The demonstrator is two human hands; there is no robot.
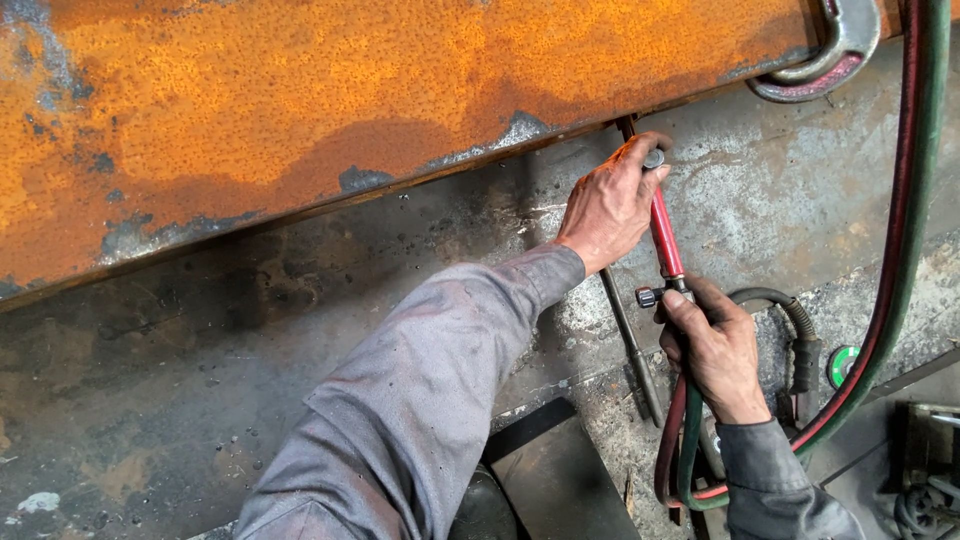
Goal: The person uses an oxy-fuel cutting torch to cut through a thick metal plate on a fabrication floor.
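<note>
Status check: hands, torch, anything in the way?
Left hand on the torch near its tip, at the rusty plate edge. Right hand grips the valve end. Hoses trail right.

Grey, scorched steel floor (760, 200), stained dark toward 9 o'clock and flecked with slag and grit. Lying on it, across 10 to 12 o'clock: big rusty orange plate (350, 100), lower edge slanting up toward 1 o'clock. At 1 o'clock, against the plate's corner: grey metal hook (845, 45). Just right of centre: thin steel rod (630, 345), running out from under the plate's edge down toward 5 o'clock. Along the 3 o'clock side: paired red and green hoses (905, 220), curving down to a loop at 5 o'clock. At 6 o'clock: flat dark slab (555, 470). At 4 o'clock: small green disc (843, 362).
</note>
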